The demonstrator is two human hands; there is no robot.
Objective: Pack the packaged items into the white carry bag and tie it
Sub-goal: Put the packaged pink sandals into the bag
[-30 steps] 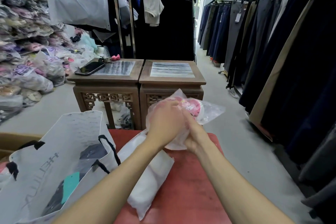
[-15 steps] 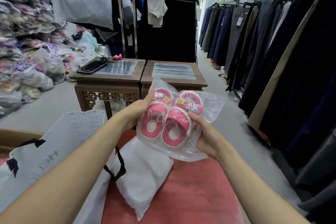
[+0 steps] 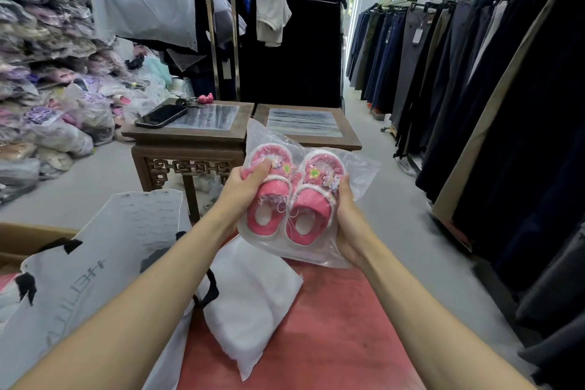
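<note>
Because the white carry bag (image 3: 95, 263) lies slumped at the near left with its mouth hard to make out, the slick packet of pink slippers (image 3: 294, 199) could slide off it or snag a black handle on the way in. Farther out over the red table (image 3: 316, 342), beyond a white padded package (image 3: 253, 301), both hands hold the packet up: left hand (image 3: 250, 184) fingers (image 3: 259, 168) clenched on one toe, right hand (image 3: 348, 225) curled around the other side.

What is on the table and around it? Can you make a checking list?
Surface: red tabletop, partly covered.
Job's things: white carry bag at left; white packet lying flat; pink slippers packet held up.
Clutter: phone and keys on wooden side table.
Grips: left hand and right hand both hold the slippers packet.
Cables: nothing seen.
Surroundings: trouser racks right, bagged goods left.
</note>
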